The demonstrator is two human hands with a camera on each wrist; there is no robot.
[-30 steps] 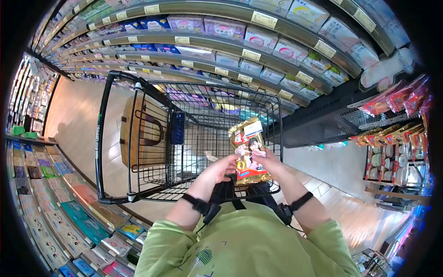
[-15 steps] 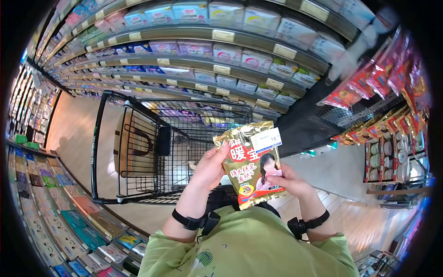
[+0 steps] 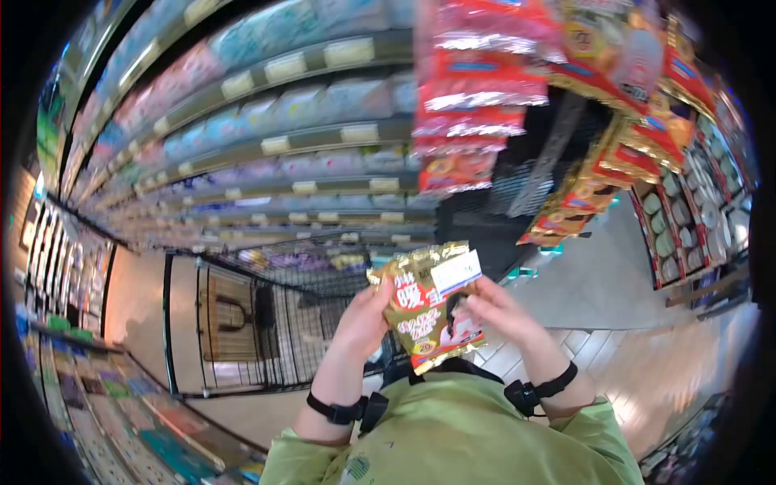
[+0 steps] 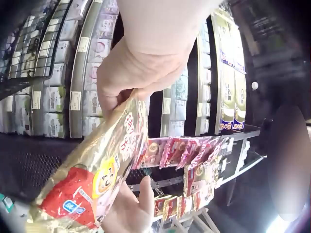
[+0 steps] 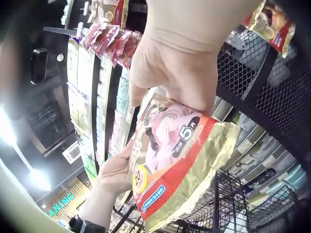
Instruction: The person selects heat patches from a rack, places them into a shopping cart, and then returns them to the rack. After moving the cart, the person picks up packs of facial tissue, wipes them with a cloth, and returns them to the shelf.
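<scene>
A gold foil packet of heat pads is held in front of the chest, printed side up, a white label near its top corner. My left hand grips its left edge, thumb on the front. On the opposite side my right hand pinches the edge just below the label. In the left wrist view the packet hangs tilted below the left hand. The right wrist view shows its red lower band and crimped gold end beneath the right hand.
A black wire shopping cart stands to the left, with a brown bag at its handle end. Red and pink packets hang ahead, gold ones to their right. Stocked shelves run along the far left; bowls fill a rack at right.
The packet came up toward the chest, then tipped slightly. My right hand slid up its right edge toward the label. The view swung right, bringing the hanging packets nearer and the cart farther left.
</scene>
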